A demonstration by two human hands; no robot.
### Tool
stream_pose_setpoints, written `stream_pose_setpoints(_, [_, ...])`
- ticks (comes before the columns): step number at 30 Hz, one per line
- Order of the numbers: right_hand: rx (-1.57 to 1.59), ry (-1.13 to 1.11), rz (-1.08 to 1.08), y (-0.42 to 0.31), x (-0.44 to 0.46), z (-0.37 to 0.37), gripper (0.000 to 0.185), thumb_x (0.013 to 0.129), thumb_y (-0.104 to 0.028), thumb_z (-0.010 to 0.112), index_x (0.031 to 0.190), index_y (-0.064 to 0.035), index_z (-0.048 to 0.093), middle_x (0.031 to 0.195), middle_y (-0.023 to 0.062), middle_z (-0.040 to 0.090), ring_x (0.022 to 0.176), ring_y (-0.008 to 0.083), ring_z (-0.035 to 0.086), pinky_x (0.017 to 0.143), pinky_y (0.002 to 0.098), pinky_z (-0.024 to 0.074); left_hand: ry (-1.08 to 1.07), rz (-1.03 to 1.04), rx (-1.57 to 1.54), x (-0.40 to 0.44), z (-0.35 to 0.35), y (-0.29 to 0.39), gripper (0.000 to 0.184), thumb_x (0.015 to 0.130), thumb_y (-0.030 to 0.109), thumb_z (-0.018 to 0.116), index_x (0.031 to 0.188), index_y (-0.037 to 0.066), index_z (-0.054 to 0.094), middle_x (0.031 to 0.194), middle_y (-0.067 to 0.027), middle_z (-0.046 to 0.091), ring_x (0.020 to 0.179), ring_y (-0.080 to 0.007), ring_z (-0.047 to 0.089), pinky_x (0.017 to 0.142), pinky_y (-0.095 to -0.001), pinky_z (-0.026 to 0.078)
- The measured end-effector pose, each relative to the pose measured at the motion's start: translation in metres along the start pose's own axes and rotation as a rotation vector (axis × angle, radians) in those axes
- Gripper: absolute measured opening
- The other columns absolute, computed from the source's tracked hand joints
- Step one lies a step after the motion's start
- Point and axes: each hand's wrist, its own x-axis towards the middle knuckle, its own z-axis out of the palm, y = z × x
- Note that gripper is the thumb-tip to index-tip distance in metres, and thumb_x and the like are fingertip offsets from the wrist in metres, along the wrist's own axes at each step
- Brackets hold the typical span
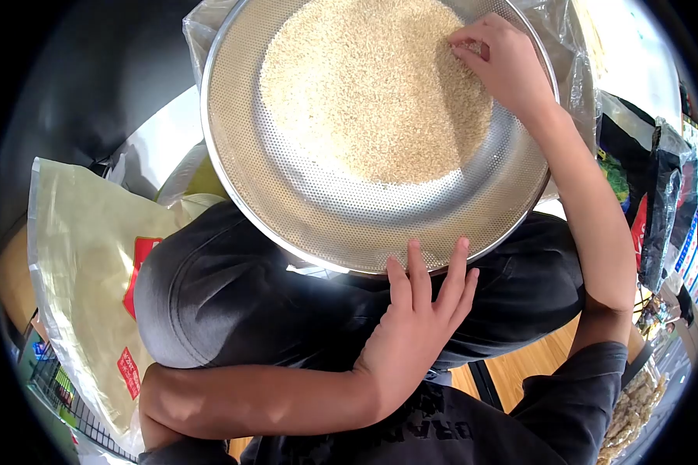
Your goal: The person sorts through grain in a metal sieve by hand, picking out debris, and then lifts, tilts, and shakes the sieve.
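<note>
A wide perforated metal bowl [279, 213] rests over my lap and holds a broad layer of pale grain [364, 93]. My right hand [504, 66] is over the grain at the upper right, thumb and fingertips pinched together; whatever they hold is too small to make out. At the bowl's near rim lies my left hand [419, 318], its fingers spread over the edge, gripping nothing.
A large pale plastic bag [85, 256] with red labels stands at the left, above a wire basket [58, 387]. Clear plastic [570, 70] lies behind the bowl. Dark glossy packages [659, 201] are at the right, and a bag of brown pieces [632, 411] sits lower right.
</note>
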Motion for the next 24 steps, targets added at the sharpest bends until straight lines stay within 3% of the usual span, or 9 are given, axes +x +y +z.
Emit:
stream_pose_setpoints(6, [-0.052,-0.024,-0.020,0.001,0.002,-0.005,0.014,0.094,-0.018,0.070,0.104,-0.0109,0.075,0.098,0.0013,0.066,0.077,0.0148,0.061,0.075,0.0314,0.0515,-0.007,0.012,-0.019,0.002,0.000,0.000,0.059,0.098,0.026,0.056,0.153,0.012,0.042,0.161,-0.0242,0.029,0.124,-0.0471,0.055,0.100,-0.0555,0.048])
stream_pose_setpoints(8, [0.033,-0.050,-0.064,-0.005,0.004,-0.013,0.023,0.086,-0.008,0.069,0.108,-0.0049,0.075,0.102,0.0127,0.069,0.091,0.0275,0.066,0.086,0.0381,0.0538,-0.004,0.012,-0.004,0.002,0.001,0.000,0.058,0.098,0.027,0.056,0.153,0.012,0.042,0.161,-0.0244,0.030,0.124,-0.0472,0.056,0.100,-0.0555,0.049])
stream_pose_setpoints(9, [0.034,-0.048,-0.062,-0.008,0.005,-0.014,0.023,0.086,-0.008,0.069,0.108,-0.0049,0.075,0.102,0.0127,0.069,0.091,0.0275,0.066,0.086,0.0381,0.0538,-0.005,0.013,-0.002,0.003,0.001,-0.001,0.058,0.098,0.027,0.056,0.153,0.012,0.042,0.161,-0.0244,0.030,0.124,-0.0472,0.056,0.100,-0.0555,0.049])
stream_pose_setpoints(11, [0.090,0.008,-0.039,-0.013,0.005,-0.016,0.012,0.079,-0.010,0.074,0.088,-0.0024,0.077,0.095,0.0167,0.070,0.093,0.0333,0.066,0.087,0.0406,0.0539,-0.010,0.009,-0.023,0.003,0.000,-0.001,0.058,0.098,0.028,0.055,0.153,0.012,0.042,0.161,-0.0245,0.030,0.123,-0.0474,0.056,0.100,-0.0557,0.049])
stream_pose_setpoints(24, [0.065,0.037,-0.017,-0.013,0.004,-0.015,0.012,0.079,-0.009,0.075,0.090,-0.0032,0.076,0.098,0.0186,0.068,0.089,0.0348,0.067,0.084,0.0423,0.0551,0.011,-0.007,-0.030,0.003,0.002,0.002,0.057,0.098,0.029,0.053,0.152,0.016,0.043,0.161,-0.0244,0.030,0.121,-0.0472,0.057,0.100,-0.0563,0.048])
